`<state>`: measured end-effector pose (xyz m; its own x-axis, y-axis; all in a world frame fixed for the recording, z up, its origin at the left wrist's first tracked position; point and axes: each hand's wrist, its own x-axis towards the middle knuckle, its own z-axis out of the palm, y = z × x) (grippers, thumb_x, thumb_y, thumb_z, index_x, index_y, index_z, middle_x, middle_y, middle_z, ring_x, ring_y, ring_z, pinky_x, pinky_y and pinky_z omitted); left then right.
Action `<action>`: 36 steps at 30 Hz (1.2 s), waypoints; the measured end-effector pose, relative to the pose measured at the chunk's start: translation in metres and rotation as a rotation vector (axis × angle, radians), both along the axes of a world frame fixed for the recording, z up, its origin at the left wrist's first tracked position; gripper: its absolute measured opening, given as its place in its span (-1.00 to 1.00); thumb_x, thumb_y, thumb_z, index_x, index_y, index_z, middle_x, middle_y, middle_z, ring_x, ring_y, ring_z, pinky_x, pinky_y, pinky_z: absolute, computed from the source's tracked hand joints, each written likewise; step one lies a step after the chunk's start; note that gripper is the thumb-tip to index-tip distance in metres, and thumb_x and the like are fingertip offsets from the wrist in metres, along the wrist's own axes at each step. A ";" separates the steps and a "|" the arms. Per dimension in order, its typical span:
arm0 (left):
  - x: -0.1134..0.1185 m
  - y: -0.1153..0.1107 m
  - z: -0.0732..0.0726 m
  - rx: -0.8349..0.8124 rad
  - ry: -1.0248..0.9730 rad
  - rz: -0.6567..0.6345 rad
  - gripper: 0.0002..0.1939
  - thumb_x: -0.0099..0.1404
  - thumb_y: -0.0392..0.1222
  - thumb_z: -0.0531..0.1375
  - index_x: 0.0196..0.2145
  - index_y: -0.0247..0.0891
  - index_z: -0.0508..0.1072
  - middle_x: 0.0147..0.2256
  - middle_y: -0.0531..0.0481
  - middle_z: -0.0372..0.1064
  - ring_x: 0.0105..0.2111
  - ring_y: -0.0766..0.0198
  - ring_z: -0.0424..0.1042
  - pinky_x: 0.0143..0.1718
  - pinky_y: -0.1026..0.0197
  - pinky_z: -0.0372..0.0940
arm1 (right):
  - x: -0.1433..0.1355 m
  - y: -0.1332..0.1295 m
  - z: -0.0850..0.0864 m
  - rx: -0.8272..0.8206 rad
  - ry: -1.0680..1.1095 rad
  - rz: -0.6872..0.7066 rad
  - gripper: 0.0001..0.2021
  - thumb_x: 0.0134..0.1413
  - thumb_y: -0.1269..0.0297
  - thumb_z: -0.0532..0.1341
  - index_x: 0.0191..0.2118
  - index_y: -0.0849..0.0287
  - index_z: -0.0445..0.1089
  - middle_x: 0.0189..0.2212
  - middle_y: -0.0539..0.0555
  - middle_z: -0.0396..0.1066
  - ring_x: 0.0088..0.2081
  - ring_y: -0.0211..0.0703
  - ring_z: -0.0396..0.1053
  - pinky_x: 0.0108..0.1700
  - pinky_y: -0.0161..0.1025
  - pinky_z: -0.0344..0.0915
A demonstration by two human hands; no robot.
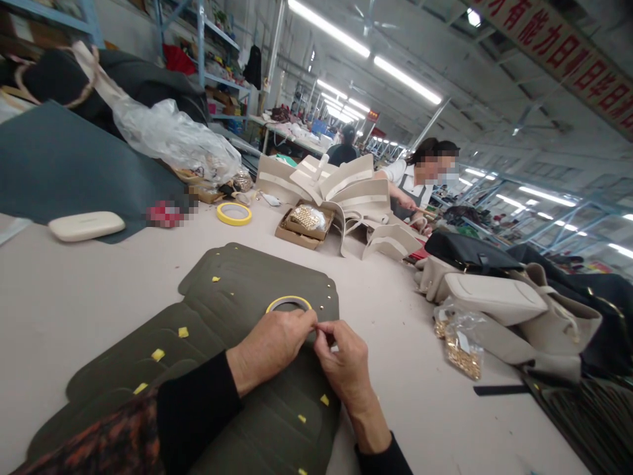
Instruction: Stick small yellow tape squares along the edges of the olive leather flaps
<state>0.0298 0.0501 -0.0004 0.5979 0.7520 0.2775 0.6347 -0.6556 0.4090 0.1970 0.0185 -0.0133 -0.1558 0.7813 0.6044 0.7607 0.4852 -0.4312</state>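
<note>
My left hand (277, 343) is closed on a roll of yellow tape (289, 301), whose upper rim shows above the knuckles. Close against it, my right hand (345, 356) pinches at the same spot, thumb and forefinger together; what sits between those fingertips is too small to make out. Both hands are over dark olive panels (257, 274) that overlap on the table. Small yellow tape pieces (183, 332) are stuck here and there on the panels. Tiny shiny metal dots show near the top panel's right edge.
Farther back lie another yellow tape roll (234, 213), a cream case (87, 225) and a cardboard box (302, 227) of gold parts. Beige panels (359, 181) stand behind the box. Bags (494, 293) and a packet of gold hardware (462, 353) are at right. A person (413, 178) works across the table.
</note>
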 end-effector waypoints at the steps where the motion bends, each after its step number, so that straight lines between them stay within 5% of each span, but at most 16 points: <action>1: 0.000 0.000 0.000 0.028 0.007 0.001 -0.87 0.38 -0.32 0.00 -0.27 -0.25 0.33 -0.36 0.01 0.41 -0.37 0.22 0.42 -0.39 0.24 0.24 | -0.002 -0.001 0.002 -0.038 0.053 -0.021 -0.83 0.08 0.41 0.11 -0.36 0.20 0.46 -0.51 0.04 0.43 -0.49 -0.24 0.34 -0.38 -0.30 0.27; 6: -0.001 -0.001 0.001 0.179 -0.010 0.003 -0.84 0.35 -0.35 -0.02 -0.33 -0.25 0.33 -0.40 0.01 0.37 -0.41 0.21 0.37 -0.43 0.22 0.19 | -0.012 -0.001 0.009 -0.445 0.537 -0.108 -0.84 0.02 0.25 0.19 -0.40 0.21 0.47 -0.61 -0.03 0.39 -0.61 -0.28 0.31 -0.54 -0.35 0.27; 12: 0.003 -0.010 0.004 0.185 -0.016 -0.026 -0.83 0.37 -0.34 -0.04 -0.31 -0.25 0.32 -0.37 0.01 0.37 -0.38 0.23 0.38 -0.39 0.22 0.21 | 0.011 0.012 0.000 -0.596 0.783 -0.281 -0.76 -0.16 0.13 0.29 -0.49 0.24 0.42 -0.69 -0.07 0.31 -0.66 -0.31 0.26 -0.59 -0.36 0.27; 17: 0.005 -0.010 -0.001 0.071 0.201 -0.016 -0.86 0.33 -0.38 0.01 -0.26 -0.24 0.32 -0.33 -0.03 0.39 -0.35 0.17 0.37 -0.42 0.20 0.22 | 0.032 0.005 -0.004 -0.873 0.722 -0.108 -0.67 -0.23 0.07 0.37 -0.43 0.29 0.49 -0.63 0.00 0.38 -0.62 -0.34 0.27 -0.54 -0.38 0.27; 23: 0.002 -0.008 0.000 0.069 0.254 -0.066 -0.86 0.30 -0.39 0.02 -0.29 -0.25 0.34 -0.28 -0.09 0.37 -0.26 0.09 0.31 -0.29 0.11 0.26 | 0.030 -0.002 -0.008 -0.837 0.493 -0.064 -0.73 -0.06 0.12 0.28 -0.41 0.28 0.50 -0.61 0.02 0.39 -0.57 -0.30 0.30 -0.51 -0.37 0.25; 36: 0.003 -0.007 -0.008 0.096 0.214 -0.090 -0.88 0.30 -0.37 0.03 -0.27 -0.27 0.34 -0.29 -0.12 0.36 -0.24 0.07 0.30 -0.25 0.06 0.23 | 0.007 -0.002 -0.003 -0.468 -0.156 -0.114 -0.81 0.05 0.45 0.15 -0.42 0.13 0.50 -0.47 0.04 0.54 -0.42 -0.14 0.48 -0.36 -0.30 0.27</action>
<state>0.0325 0.0428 -0.0087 0.7144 0.6691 0.2050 0.6371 -0.7430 0.2049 0.2041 0.0165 -0.0159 -0.1146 0.9802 0.1612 0.8701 0.1774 -0.4599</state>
